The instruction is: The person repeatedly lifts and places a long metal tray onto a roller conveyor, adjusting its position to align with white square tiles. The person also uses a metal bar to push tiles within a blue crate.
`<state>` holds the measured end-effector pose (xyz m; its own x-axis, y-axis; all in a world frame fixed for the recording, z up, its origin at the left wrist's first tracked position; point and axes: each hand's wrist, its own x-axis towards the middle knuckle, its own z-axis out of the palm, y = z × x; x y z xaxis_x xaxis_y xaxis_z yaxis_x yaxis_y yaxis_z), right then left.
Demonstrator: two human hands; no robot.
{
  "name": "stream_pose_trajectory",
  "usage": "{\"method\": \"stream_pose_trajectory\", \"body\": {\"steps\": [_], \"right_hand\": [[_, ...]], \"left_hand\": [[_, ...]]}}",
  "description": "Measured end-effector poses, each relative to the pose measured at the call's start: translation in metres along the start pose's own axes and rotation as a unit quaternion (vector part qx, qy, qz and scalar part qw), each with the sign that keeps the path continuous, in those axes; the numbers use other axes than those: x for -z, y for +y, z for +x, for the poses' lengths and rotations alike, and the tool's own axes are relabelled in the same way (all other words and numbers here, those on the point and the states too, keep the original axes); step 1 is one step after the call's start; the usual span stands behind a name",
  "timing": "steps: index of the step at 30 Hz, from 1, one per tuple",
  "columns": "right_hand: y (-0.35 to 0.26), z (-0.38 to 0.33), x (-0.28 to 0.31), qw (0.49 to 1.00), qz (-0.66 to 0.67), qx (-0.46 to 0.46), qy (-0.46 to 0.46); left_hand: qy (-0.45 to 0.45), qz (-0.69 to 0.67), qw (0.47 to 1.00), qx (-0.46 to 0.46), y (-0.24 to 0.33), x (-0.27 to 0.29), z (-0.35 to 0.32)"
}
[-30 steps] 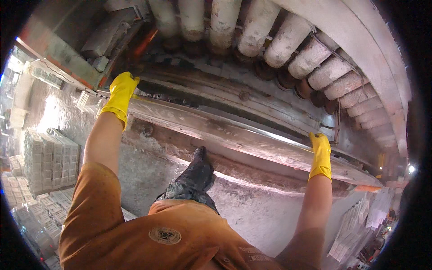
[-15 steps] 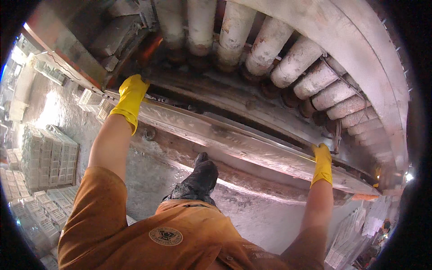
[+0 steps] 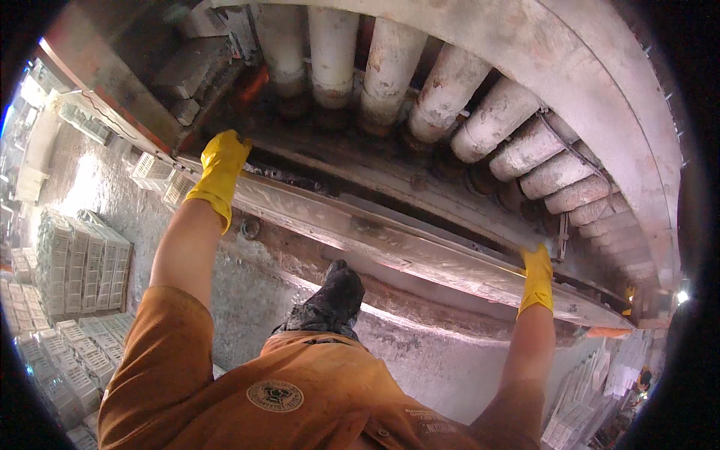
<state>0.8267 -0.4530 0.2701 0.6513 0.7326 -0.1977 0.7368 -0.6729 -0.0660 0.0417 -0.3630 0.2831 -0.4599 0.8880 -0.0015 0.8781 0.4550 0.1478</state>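
Note:
A long, pale metal panel (image 3: 375, 236) runs slantwise across the front of a large machine, stained and worn along its length. My left hand (image 3: 223, 171), in a yellow rubber glove, is closed over its upper edge near the left end. Farther right, my right hand (image 3: 537, 277), gloved the same way, grips that edge close to the other end. Fingertips of both hands are hidden behind the edge. Just beyond the panel lies a dark, narrow gap, with a grimy metal ledge on its far side.
Thick, whitish pipes (image 3: 388, 71) stand in a row behind the ledge, under a curved pale frame (image 3: 525, 45). White plastic crates (image 3: 82, 262) are stacked on the floor at left; more crates (image 3: 581, 397) stand at lower right. My dark boot (image 3: 337, 285) is below the panel.
Both hands keep their hold on the panel. The whole view has shifted slightly, so the pipes, panel and gloves appear a little lower. No clear movement of the panel itself shows.

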Motion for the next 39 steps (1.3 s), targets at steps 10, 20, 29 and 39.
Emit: {"method": "stream_pose_trajectory", "body": {"steps": [10,20,29,39], "right_hand": [[0.009,0.015,-0.004,0.993,0.105,-0.048,-0.007],[0.029,0.000,-0.017,0.998,-0.021,-0.004,0.060],[0.015,-0.055,-0.007,0.986,0.151,-0.060,0.022],[0.021,-0.065,-0.013,0.983,0.165,-0.078,0.009]], "left_hand": [[0.058,-0.024,0.998,-0.012,-0.003,-0.013,0.006],[0.089,-0.022,0.996,-0.018,-0.010,-0.015,-0.021],[0.070,-0.043,0.997,-0.009,-0.029,-0.023,-0.037],[0.057,-0.062,0.996,-0.006,-0.040,-0.028,-0.047]]}}
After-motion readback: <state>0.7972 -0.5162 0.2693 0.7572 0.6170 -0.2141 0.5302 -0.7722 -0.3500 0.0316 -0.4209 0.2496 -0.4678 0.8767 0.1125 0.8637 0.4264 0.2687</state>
